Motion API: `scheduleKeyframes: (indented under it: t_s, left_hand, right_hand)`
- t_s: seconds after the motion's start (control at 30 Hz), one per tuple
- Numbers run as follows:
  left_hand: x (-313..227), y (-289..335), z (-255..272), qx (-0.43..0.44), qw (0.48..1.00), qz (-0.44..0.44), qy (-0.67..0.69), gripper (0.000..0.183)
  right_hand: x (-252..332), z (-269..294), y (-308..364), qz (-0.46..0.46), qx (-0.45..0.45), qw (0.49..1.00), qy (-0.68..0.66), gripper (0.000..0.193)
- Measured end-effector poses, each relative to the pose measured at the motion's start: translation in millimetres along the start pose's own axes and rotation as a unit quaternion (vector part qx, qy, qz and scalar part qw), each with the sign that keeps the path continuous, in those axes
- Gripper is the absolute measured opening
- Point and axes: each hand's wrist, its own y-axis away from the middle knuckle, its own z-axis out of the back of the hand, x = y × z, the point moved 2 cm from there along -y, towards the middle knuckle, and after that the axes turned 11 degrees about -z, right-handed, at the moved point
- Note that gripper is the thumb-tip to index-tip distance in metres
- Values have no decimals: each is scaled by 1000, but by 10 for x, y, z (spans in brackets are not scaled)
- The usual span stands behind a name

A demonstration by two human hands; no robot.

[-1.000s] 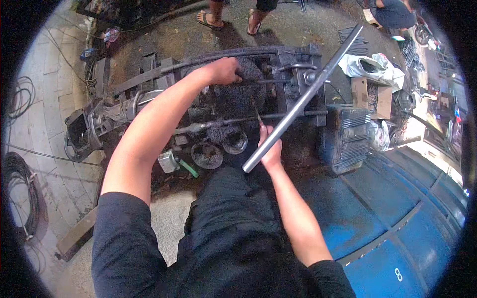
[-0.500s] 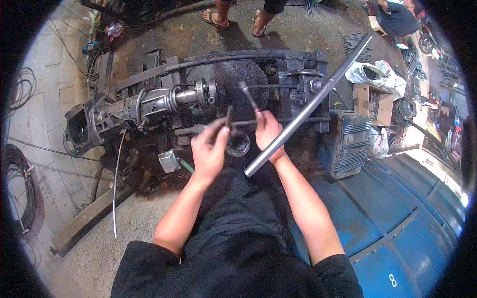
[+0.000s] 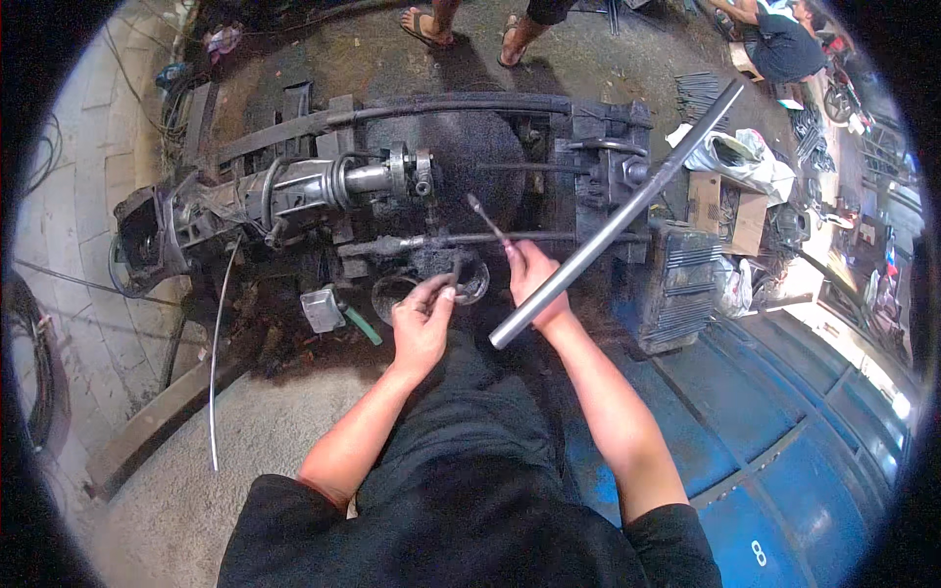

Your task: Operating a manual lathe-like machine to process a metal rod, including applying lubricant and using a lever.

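My left hand (image 3: 423,321) is closed in a pinch on a short, dark rod-shaped piece (image 3: 457,269), above two round metal cups or tins (image 3: 476,284). My right hand (image 3: 535,276) grips a slim brush-like tool (image 3: 490,221) by its reddish handle. Its tip points up and left, toward the dark round plate (image 3: 470,147) in the machine frame. A long grey metal bar (image 3: 618,220) slants across, over my right wrist. Left of the plate lies the machine's shiny shaft with its chuck-like end (image 3: 397,174).
A block-headed tool with a green handle (image 3: 363,325) lies left of my left hand. Bundled dark rods (image 3: 686,284) are stacked at right, near a cardboard box (image 3: 725,211) and a white sack (image 3: 740,167). Someone's sandalled feet (image 3: 427,27) stand beyond the frame; another person (image 3: 779,44) sits far right.
My left hand has lowered with the dark piece. In my right hand the brush-like tool now tilts further left and its tip is lower. The view has shifted slightly.
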Motion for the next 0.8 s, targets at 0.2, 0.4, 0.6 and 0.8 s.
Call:
scheduleKeyframes:
  t_s: [0.2,0.4,0.6,0.8]
  left_hand:
    - [325,91,543,-123,992,1,21,22]
    - [688,171,856,-214,977,27,-8,25]
    - [1202,372,1023,-236,960,67,-134,24]
    - [1155,557,894,-179,958,65,-213,26]
  right_hand:
    - [-162,-404,621,-18,72,996,-39,19]
    - [61,-951,796,93,218,953,186,14]
    - [-166,-1309,763,54,200,952,224,14]
    - [-319,-1269,794,58,230,964,120,15]
